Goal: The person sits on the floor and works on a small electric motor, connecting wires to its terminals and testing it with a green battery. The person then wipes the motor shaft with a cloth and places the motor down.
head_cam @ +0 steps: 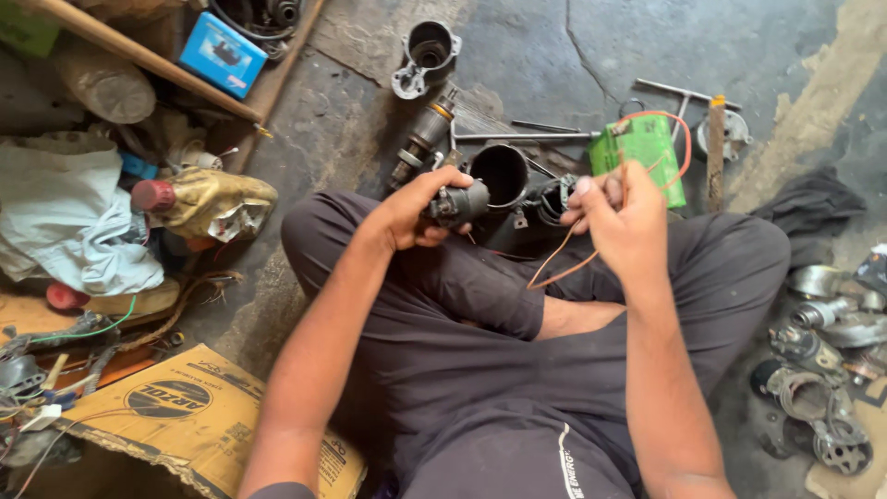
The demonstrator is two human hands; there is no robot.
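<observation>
Single head-worn view, steep downward angle, close above both hands, lap below, concrete floor point(554, 55) beyond the hands

Cardboard box point(199, 420), blue box point(222, 54), wooden stick point(139, 54), pale cloth point(69, 217), perhaps motor housings point(818, 388).

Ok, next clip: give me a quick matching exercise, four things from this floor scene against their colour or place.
Things:
1. small motor part
2. battery
3. wire
4. small box

Descriptions:
A. blue, upper left among the clutter
B. orange, pinched by the right hand
C. green, on the concrete floor beyond the hands
D. dark grey, gripped in the left hand

Pairs: 1-D, 2-C, 3-B, 4-A
</observation>
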